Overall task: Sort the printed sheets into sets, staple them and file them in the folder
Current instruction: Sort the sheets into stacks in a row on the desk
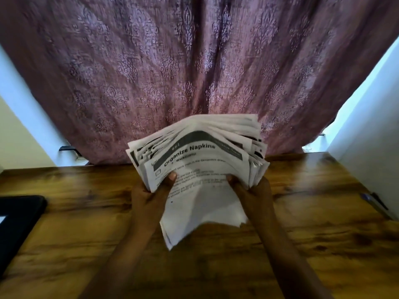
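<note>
A thick, loose stack of printed sheets is held up above the wooden table, fanned and uneven at its top edges. The front sheet reads "Organize Napkins" under a dark header bar. My left hand grips the stack's lower left side, thumb pressed on the front sheet. My right hand grips the lower right side, thumb on the front too. The bottom of the front sheets hangs down crumpled between my wrists.
A dark flat object lies at the table's left edge. A small pen-like item lies by the right edge near the white wall. A mauve patterned curtain hangs behind the table.
</note>
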`<action>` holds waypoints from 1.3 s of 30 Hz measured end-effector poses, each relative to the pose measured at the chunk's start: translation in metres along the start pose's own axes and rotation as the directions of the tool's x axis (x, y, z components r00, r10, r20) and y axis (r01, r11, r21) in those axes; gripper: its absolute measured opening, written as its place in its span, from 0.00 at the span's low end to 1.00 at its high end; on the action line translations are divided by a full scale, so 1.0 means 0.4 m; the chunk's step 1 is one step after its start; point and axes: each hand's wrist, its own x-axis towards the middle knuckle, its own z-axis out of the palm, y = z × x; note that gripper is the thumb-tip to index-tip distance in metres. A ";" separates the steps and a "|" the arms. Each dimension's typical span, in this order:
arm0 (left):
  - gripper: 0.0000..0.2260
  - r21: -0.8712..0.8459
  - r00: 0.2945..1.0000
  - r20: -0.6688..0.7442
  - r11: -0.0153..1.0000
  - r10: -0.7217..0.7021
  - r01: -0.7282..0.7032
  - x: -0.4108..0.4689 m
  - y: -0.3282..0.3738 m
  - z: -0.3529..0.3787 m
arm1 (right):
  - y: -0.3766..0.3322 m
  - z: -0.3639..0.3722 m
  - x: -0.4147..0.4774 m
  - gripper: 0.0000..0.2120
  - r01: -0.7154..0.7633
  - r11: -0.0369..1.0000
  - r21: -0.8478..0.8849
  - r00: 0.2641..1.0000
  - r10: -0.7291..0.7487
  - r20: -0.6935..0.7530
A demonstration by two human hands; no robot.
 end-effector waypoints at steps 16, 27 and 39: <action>0.14 0.182 0.934 0.099 0.929 -0.344 0.323 -0.061 -0.144 -0.021 | 0.109 -0.007 0.005 0.17 -0.375 0.915 -0.147 0.927 0.373 -0.044; 0.36 0.210 0.676 0.159 0.693 -0.720 0.690 -0.295 -0.239 -0.056 | 0.250 -0.057 -0.216 0.18 -0.625 0.673 -0.396 0.717 0.695 0.050; 0.06 0.300 0.718 -0.051 0.675 -0.694 0.674 -0.244 -0.270 -0.035 | 0.267 -0.110 -0.207 0.20 -0.571 0.589 -0.572 0.708 0.706 0.019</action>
